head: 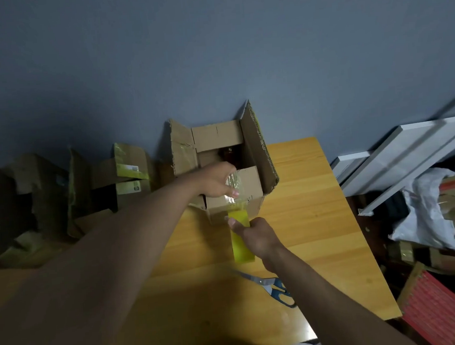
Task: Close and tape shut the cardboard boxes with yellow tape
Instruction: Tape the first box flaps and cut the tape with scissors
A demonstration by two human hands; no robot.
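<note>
Stack of other cardboard boxes [59, 196] is sitting at far left along the grey wall [211, 51], several w/ flaps up and old yellowish tape on them. The left hand [216, 182] is reaching across to the open cardboard box [229, 172] at the back of the tabletop [319, 206], fingers curled round what looks like the tape roll [232, 181], pressing it at the box's near flap; blur is making the roll hard to read. The right hand [253, 235] is gripping a strip of yellow tape [241, 236], thumb on top, pulling it taut down toward the person. Box flaps are standing open, esp. the tall right one, w/ a dark item inside. Scissors [273, 288] are lying just behind the right wrist. Judgement: step in hand is drawing out a length of tape, approx. early in this box's sealing. Next move prob. calls for folding flaps shut first, then cutting the strip and pressing it over the seam. At far right, white boards [409, 147] and bagged clutter [428, 211] are piling beside the tabletop
</note>
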